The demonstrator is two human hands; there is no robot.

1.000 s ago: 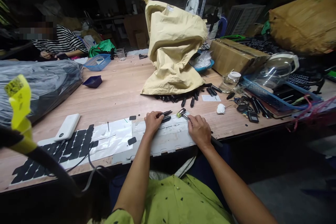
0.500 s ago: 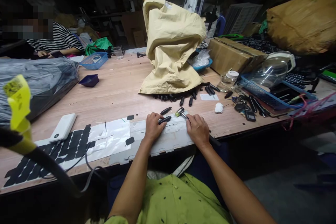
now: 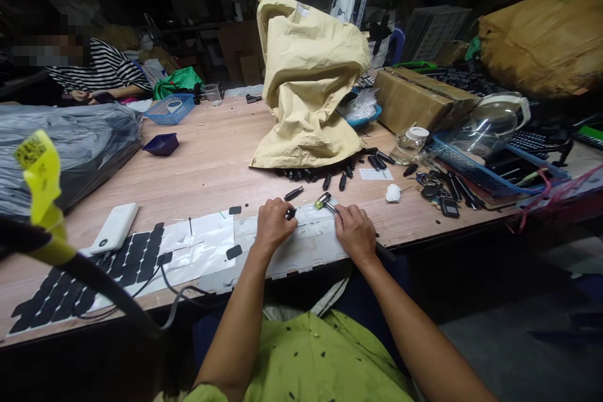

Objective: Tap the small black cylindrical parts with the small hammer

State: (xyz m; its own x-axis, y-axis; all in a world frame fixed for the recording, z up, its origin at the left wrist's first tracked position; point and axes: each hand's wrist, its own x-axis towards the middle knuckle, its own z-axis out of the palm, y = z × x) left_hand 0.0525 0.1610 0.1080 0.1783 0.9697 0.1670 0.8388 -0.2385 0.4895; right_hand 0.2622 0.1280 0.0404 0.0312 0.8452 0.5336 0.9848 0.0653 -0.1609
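My left hand [image 3: 274, 224] is closed around a slim black cylindrical part [image 3: 291, 214], only one end of which shows past the fingers. Just beyond it, a similar black part [image 3: 294, 193] lies on the table. My right hand [image 3: 355, 230] grips the metal handle of a small hammer [image 3: 323, 200] with a yellowish, dark-ended head. The hammer head rests low over a grey-white board [image 3: 306, 245] at the table's front edge, to the right of my left hand.
Behind stands a large tan paper sack [image 3: 311, 75], with several black parts [image 3: 326, 183] by its base. Keys [image 3: 429, 191] and a blue basket [image 3: 499, 176] are right. A white power bank [image 3: 115, 227] and black stickers [image 3: 136, 257] lie left. A co-worker's striped sleeve [image 3: 115, 66] shows far left.
The black part in my left hand has turned, from pointing rightward to nearly end-on. The loose part beyond has shifted slightly left. My right hand and the hammer have hardly moved.
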